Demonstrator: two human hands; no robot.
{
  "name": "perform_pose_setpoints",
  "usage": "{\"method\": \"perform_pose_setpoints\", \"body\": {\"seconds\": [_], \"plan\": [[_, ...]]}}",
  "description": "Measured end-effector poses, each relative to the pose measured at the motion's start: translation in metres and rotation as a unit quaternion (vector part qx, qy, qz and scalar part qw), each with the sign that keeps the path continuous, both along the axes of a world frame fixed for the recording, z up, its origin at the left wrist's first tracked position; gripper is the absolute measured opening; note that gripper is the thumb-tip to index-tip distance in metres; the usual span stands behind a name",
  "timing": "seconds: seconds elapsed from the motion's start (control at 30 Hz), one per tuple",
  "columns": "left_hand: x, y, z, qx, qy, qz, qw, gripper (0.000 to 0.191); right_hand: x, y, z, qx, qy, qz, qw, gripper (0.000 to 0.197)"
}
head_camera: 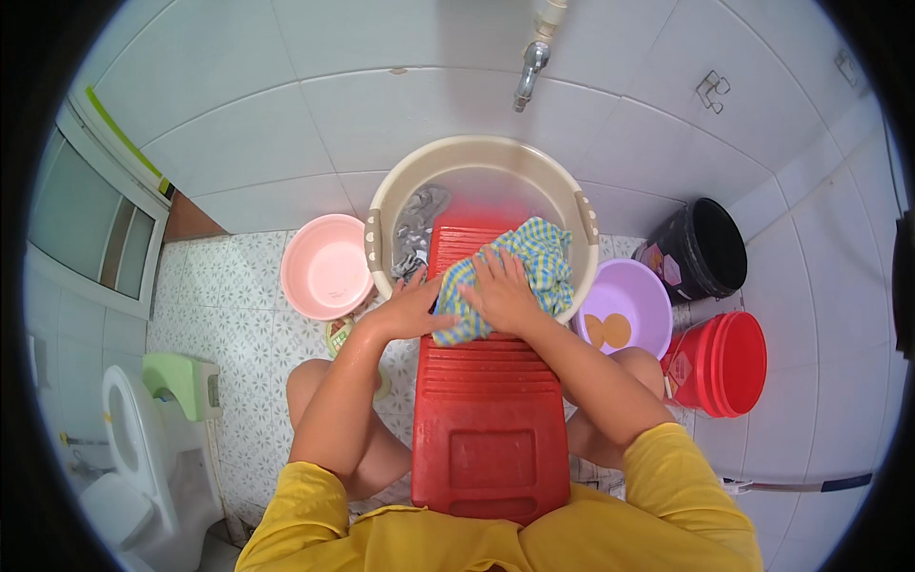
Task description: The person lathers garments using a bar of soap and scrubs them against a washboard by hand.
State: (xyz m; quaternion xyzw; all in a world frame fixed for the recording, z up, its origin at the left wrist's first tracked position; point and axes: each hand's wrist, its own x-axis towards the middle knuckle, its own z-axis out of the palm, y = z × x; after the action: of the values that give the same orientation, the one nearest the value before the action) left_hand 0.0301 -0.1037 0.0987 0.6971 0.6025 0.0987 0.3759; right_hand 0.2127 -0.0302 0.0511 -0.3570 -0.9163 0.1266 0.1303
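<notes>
A red plastic washboard (493,422) slopes from my lap into a large beige basin (486,149), its far end under cloudy water. A wet blue, yellow and white checked cloth (547,261) lies bunched across the ridges. On the cloth my right hand (504,293) presses flat, fingers spread. My left hand (407,311) is at the board's left edge, its thumb over the cloth's near left corner; whether it grips the cloth or only rests there is unclear. Grey and patterned fabric (422,222) lies in the water at the basin's left side.
A pink basin (329,266) stands left, a purple basin (632,293) with yellowish round shapes right. Beyond are a black bucket (718,247) and a red bucket (740,365). A tap (531,71) projects above. A green stool (179,382) and toilet (136,429) are at left.
</notes>
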Motion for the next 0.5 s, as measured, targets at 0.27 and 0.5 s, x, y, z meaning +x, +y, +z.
{"method": "perform_pose_setpoints", "body": {"seconds": [0.27, 0.5], "plan": [[-0.006, -0.005, -0.008, 0.119, -0.136, 0.043, 0.982, 0.064, 0.014, -0.050, 0.016, 0.014, 0.080, 0.053, 0.995, 0.044], [-0.006, -0.002, 0.015, 0.037, -0.194, -0.025, 0.980, 0.057, 0.052, -0.050, 0.025, -0.017, 0.093, 0.081, 0.992, 0.035]]}}
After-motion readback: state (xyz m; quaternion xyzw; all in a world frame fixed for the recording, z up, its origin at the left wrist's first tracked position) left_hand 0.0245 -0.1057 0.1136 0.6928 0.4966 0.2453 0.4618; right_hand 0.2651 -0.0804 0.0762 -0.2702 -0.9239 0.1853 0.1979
